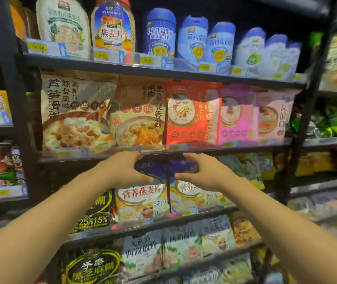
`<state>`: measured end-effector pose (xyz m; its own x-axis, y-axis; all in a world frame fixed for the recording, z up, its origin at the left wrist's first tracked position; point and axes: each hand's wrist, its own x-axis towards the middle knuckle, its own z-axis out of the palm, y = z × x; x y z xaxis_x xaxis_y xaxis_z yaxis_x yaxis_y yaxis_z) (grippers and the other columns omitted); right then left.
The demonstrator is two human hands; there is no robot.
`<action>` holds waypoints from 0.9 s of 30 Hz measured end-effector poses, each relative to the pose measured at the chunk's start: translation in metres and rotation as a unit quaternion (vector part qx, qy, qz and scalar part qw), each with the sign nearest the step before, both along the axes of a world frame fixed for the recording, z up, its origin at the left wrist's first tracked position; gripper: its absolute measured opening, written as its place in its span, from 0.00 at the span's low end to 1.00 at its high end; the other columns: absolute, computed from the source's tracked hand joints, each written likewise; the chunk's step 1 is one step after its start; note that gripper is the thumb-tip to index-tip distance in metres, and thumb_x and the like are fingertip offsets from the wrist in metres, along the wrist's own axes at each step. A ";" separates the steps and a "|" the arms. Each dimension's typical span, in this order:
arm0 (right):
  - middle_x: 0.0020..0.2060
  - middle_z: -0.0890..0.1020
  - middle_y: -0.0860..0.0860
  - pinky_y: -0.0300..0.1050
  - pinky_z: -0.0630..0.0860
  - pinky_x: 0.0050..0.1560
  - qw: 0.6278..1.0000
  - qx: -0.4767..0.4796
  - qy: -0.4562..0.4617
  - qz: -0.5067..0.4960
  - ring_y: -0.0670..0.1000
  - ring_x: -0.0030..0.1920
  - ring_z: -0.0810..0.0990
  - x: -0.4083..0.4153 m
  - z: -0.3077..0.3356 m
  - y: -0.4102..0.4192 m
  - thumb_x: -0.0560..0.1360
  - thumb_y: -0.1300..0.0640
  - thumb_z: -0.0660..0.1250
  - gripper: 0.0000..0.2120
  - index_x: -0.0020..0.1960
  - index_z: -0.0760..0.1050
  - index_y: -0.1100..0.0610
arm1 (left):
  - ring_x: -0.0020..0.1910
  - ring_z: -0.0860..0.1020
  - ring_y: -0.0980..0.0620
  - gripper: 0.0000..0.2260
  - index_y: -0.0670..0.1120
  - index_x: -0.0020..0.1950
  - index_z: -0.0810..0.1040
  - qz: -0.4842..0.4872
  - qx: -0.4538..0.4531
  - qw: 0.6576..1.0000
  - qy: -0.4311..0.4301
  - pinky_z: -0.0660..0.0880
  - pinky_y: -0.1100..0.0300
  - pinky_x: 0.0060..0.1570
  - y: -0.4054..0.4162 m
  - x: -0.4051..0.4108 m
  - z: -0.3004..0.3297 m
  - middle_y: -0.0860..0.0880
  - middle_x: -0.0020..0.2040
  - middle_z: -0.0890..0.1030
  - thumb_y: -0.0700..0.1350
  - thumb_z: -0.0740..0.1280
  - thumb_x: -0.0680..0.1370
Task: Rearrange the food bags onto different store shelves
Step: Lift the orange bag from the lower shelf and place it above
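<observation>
Both my hands are raised in front of the shelf unit, empty, with fingers spread. My left hand point(125, 171) and my right hand point(203, 173) face each other just below the edge of the second shelf point(204, 149). Between and behind them stand two purple-and-yellow oatmeal bags, one on the left point(143, 199) and one on the right point(190, 198). Above, on the second shelf, a beige oatmeal bag point(73, 111), a brown bag point(141, 113), a red bag point(190, 113) and pink bags point(239, 115) stand upright. Neither hand touches a bag.
The top shelf carries a white oat bag point(63, 25), an oat jar point(112, 27) and several blue canisters point(194, 42). A black bag point(98, 210) stands left of the purple bags. More bags point(175, 249) fill the lower shelves. Black uprights point(14, 99) separate neighbouring stocked shelving on both sides.
</observation>
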<state>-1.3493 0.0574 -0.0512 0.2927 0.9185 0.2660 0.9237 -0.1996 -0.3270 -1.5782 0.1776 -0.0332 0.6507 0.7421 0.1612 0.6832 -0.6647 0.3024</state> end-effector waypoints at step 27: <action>0.78 0.66 0.50 0.59 0.68 0.71 0.991 -0.040 0.004 0.130 0.56 0.75 0.67 0.057 -0.016 -0.181 0.70 0.28 0.67 0.45 0.80 0.57 0.44 | 0.67 0.76 0.46 0.40 0.51 0.78 0.65 0.129 -0.058 0.990 -0.002 0.73 0.48 0.66 -0.243 0.042 -0.032 0.49 0.71 0.76 0.66 0.73 0.72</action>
